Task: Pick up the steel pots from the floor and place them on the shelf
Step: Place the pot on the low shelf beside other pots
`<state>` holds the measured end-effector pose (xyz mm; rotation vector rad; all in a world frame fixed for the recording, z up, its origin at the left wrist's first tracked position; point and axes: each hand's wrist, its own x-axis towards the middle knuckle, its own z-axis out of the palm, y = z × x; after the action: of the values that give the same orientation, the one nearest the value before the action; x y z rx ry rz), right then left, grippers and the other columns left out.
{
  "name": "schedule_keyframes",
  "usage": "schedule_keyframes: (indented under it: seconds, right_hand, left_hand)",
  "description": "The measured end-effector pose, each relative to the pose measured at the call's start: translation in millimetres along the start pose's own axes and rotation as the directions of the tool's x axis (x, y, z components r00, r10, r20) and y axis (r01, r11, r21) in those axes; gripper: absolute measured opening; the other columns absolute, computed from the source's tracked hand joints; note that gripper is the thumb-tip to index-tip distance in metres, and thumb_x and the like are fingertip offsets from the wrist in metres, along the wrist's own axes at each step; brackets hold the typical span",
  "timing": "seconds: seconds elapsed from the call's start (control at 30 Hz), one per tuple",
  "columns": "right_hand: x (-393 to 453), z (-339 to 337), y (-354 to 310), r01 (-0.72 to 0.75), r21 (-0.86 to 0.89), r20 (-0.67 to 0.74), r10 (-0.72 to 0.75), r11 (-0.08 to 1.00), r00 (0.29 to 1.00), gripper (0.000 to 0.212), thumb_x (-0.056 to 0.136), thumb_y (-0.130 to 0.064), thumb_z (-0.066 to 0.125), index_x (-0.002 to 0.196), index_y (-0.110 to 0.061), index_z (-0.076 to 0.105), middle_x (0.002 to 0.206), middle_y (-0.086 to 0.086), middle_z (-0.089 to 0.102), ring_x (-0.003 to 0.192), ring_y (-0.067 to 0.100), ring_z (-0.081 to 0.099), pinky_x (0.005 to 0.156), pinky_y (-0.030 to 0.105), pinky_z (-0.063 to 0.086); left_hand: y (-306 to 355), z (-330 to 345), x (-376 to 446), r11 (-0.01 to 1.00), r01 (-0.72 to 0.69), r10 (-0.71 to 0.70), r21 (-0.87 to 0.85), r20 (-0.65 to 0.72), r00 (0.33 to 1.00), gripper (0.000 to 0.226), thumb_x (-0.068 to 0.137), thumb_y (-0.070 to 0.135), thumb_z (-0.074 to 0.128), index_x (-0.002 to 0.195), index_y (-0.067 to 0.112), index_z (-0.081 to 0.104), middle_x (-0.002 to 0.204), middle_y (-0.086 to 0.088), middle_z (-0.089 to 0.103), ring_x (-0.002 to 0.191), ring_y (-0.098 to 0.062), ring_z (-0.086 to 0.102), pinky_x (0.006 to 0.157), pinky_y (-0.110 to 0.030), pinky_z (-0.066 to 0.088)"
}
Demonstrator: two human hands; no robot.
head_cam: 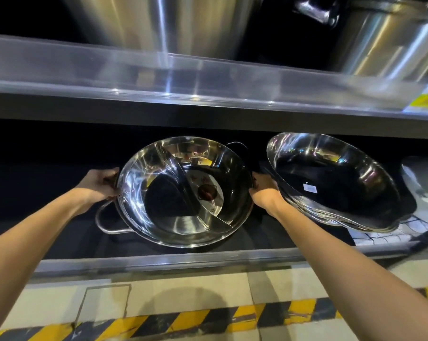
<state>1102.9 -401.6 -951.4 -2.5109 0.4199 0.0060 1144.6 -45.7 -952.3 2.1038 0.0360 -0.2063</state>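
A shallow steel pot (158, 173) with a curved divider and a paper label inside sits tilted on the lower shelf (158, 258). It rests on another pot whose loop handle (104, 225) sticks out at the lower left. My left hand (98, 185) grips the pot's left rim and my right hand (265, 193) grips its right rim. Both forearms reach in from the bottom corners.
A leaning stack of steel pans (331, 178) stands just right of my right hand. The upper shelf (183, 80) carries large steel stockpots (146, 23) close overhead. A yellow price tag (427, 100) hangs at the right. Yellow-black hazard tape (208, 318) marks the tiled floor below.
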Motion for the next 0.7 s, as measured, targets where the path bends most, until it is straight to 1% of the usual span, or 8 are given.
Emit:
schedule_keyframes:
  seconds: [0.13, 0.23, 0.33, 0.4, 0.47, 0.53, 0.63, 0.7]
  right_hand:
    - [7, 12, -7, -0.005, 0.006, -0.004, 0.005, 1.0, 1.0, 0.038, 0.089, 0.002, 0.047, 0.126, -0.002, 0.051, 0.128, 0.021, 0.056, 0.12, 0.037, 0.051, 0.1, 0.041, 0.044]
    - [13, 18, -12, -0.033, 0.118, -0.015, 0.035, 0.992, 0.999, 0.033, 0.087, 0.006, 0.046, 0.119, 0.002, 0.055, 0.122, 0.022, 0.059, 0.117, 0.038, 0.053, 0.1, 0.042, 0.046]
    - [22, 20, -11, -0.04, 0.18, -0.038, 0.048, 0.983, 0.998, 0.021, 0.086, 0.008, 0.044, 0.097, 0.002, 0.061, 0.106, 0.021, 0.063, 0.11, 0.039, 0.056, 0.094, 0.042, 0.047]
    - [26, 21, -10, -0.029, 0.21, -0.047, 0.04, 0.977, 0.998, 0.025, 0.087, 0.008, 0.042, 0.101, 0.003, 0.062, 0.108, 0.022, 0.064, 0.109, 0.038, 0.057, 0.092, 0.041, 0.047]
    - [29, 25, -7, -0.017, 0.216, -0.039, 0.026, 0.976, 0.999, 0.034, 0.089, 0.006, 0.039, 0.117, 0.0, 0.057, 0.12, 0.022, 0.059, 0.114, 0.037, 0.054, 0.097, 0.041, 0.046]
    - [29, 27, -5, -0.042, 0.221, 0.014, 0.04, 0.974, 0.999, 0.044, 0.094, 0.0, 0.035, 0.137, -0.011, 0.041, 0.131, 0.019, 0.053, 0.116, 0.037, 0.053, 0.093, 0.044, 0.05]
    - [24, 28, -4, -0.146, 0.233, 0.113, 0.123, 0.961, 0.986, 0.051, 0.1, -0.016, 0.029, 0.147, -0.03, 0.016, 0.128, 0.021, 0.052, 0.087, 0.031, 0.061, 0.056, 0.033, 0.052]
    - [23, 27, -2, -0.16, 0.22, 0.122, 0.135, 0.962, 0.983, 0.05, 0.101, -0.021, 0.027, 0.147, -0.033, 0.011, 0.118, 0.024, 0.057, 0.067, 0.023, 0.056, 0.047, 0.027, 0.046]
  left_hand:
    - [4, 0, 8, 1.0, 0.021, -0.021, 0.013, -0.012, 1.0, 0.033, 0.072, -0.018, 0.063, 0.081, 0.014, 0.064, 0.08, -0.011, 0.063, 0.076, -0.024, 0.058, 0.069, -0.029, 0.052]
    - [6, -1, 17, 0.999, 0.026, -0.026, -0.036, -0.016, 1.0, 0.043, 0.071, -0.02, 0.062, 0.109, 0.0, 0.062, 0.087, -0.007, 0.064, 0.091, -0.028, 0.059, 0.087, -0.041, 0.047]
    - [10, -2, 24, 0.999, 0.046, -0.046, -0.024, 0.007, 0.999, 0.043, 0.072, -0.019, 0.061, 0.109, 0.002, 0.061, 0.088, -0.005, 0.064, 0.098, -0.032, 0.06, 0.086, -0.038, 0.046]
    - [7, -2, 31, 0.998, 0.059, -0.059, -0.027, 0.016, 0.998, 0.048, 0.074, -0.019, 0.059, 0.118, -0.001, 0.056, 0.112, -0.014, 0.063, 0.113, -0.035, 0.056, 0.089, -0.036, 0.046]
    - [3, -2, 35, 0.997, 0.08, -0.079, -0.019, 0.044, 0.996, 0.064, 0.077, -0.019, 0.056, 0.135, -0.001, 0.039, 0.141, -0.018, 0.045, 0.124, -0.033, 0.048, 0.095, -0.036, 0.046]
    - [-2, -1, 36, 0.996, 0.094, -0.095, 0.004, 0.062, 0.994, 0.071, 0.082, -0.014, 0.052, 0.143, 0.005, 0.023, 0.143, -0.018, 0.043, 0.107, -0.025, 0.057, 0.085, -0.033, 0.05]
    - [-5, 2, 34, 0.989, 0.138, -0.143, 0.061, 0.082, 0.986, 0.07, 0.091, -0.001, 0.046, 0.146, 0.018, 0.008, 0.101, -0.011, 0.065, 0.073, -0.019, 0.06, 0.06, -0.027, 0.055]
    - [-5, 4, 32, 0.985, 0.158, -0.163, 0.077, 0.076, 0.984, 0.068, 0.093, 0.003, 0.043, 0.146, 0.021, 0.006, 0.085, -0.004, 0.063, 0.067, -0.02, 0.059, 0.046, -0.019, 0.056]
